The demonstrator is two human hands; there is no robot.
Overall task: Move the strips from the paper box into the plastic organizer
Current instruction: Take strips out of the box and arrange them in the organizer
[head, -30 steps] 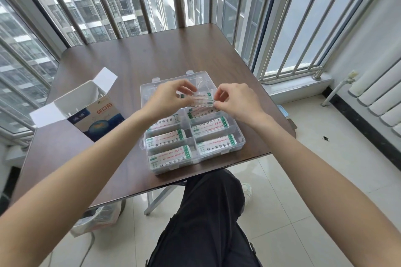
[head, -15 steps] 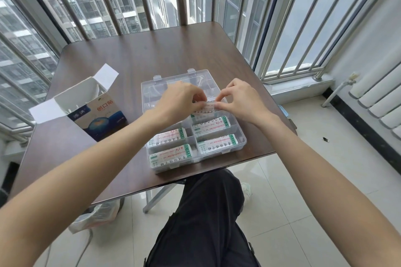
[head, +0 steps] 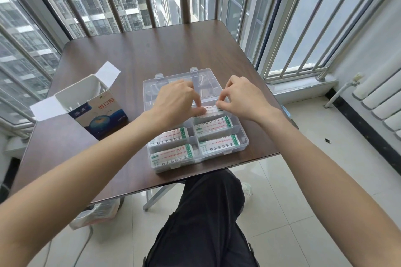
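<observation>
A clear plastic organizer point(head: 244, 144) lies open on the brown table, its lid point(head: 169, 81) folded back. Several near compartments hold white-and-green strips point(head: 217, 127). My left hand point(head: 175, 102) and my right hand point(head: 240, 98) pinch the two ends of one stack of strips point(head: 211, 110), pressed low into the right-hand compartment of the third row from me. The fingers cover much of that stack. The open blue-and-white paper box point(head: 102, 112) stands left of the organizer, flaps up.
The table point(head: 141, 54) ends just in front of the organizer and close to its right side. Window bars and glass surround the table at the back and left. My dark-trousered leg shows below the table, and a plastic bag point(head: 95, 215) lies on the tiled floor.
Both hands have lowered the stack of strips from above the organizer down into a compartment. The box and organizer have stayed put.
</observation>
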